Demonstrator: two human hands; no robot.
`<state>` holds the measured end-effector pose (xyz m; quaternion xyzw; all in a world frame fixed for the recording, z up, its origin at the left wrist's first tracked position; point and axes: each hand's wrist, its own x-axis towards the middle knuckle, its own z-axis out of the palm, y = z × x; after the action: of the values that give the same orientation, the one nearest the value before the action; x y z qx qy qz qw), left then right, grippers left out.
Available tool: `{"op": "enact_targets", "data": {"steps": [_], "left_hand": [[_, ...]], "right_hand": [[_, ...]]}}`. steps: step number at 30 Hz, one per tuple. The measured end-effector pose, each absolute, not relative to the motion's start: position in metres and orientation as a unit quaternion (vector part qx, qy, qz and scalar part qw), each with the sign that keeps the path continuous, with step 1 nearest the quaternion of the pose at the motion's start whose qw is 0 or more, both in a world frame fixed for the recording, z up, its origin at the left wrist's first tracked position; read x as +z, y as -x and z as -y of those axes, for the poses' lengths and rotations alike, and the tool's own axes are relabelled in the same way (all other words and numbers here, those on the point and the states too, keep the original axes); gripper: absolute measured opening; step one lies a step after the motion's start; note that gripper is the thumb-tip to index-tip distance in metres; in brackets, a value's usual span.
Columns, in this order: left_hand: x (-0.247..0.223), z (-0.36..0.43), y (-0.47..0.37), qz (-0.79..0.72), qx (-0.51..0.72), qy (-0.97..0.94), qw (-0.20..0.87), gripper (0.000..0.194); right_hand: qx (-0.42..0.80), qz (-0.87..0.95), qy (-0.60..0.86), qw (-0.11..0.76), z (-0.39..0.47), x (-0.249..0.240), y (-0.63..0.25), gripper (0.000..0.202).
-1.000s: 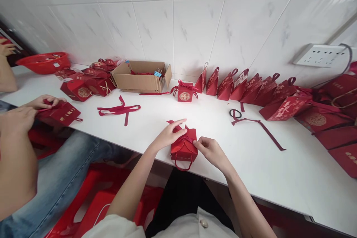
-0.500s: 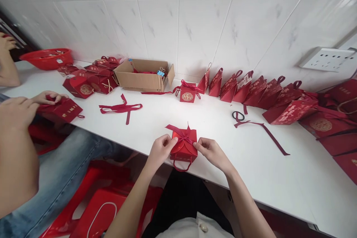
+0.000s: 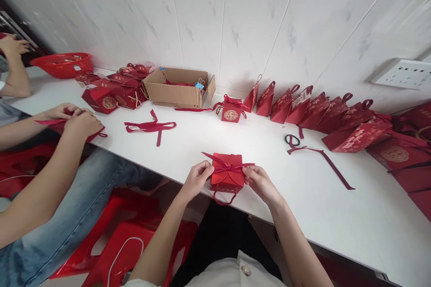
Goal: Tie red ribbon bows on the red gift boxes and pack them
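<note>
White table [image 3: 269,188], tiled wall [image 3: 259,22] behind. Red box [image 3: 228,183] sits at near edge, between hands. Left hand [image 3: 196,178], right hand [image 3: 262,183] each pinch ribbon [image 3: 228,167] at opposite sides. I judge knot formed; tightening, evening ends remain. Small box [image 3: 231,114] beyond: ribbon tied. Gold emblem there, pale lettering on upright boxes [image 3: 312,114]; none legible to me.

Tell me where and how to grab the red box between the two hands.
Hook the looped handle from the near side, I'd say: it juts out that way from the red box, clear of the bow on top, while the left hand and right hand occupy the other two sides.
</note>
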<state>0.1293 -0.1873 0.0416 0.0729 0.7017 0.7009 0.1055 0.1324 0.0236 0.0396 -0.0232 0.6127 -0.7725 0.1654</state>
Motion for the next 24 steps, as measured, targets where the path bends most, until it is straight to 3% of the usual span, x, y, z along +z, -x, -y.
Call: {"op": "enact_targets", "data": {"steps": [18, 24], "left_hand": [[0.034, 0.185, -0.125, -0.686, 0.721, -0.052, 0.087, 0.040], [0.043, 0.194, -0.123, -0.705, 0.704, -0.043, 0.075, 0.032]], "right_hand": [[-0.820, -0.556, -0.027, 0.136, -0.019, 0.033, -0.132, 0.050], [-0.767, -0.632, -0.011, 0.108, -0.043, 0.038, -0.129, 0.036]]}}
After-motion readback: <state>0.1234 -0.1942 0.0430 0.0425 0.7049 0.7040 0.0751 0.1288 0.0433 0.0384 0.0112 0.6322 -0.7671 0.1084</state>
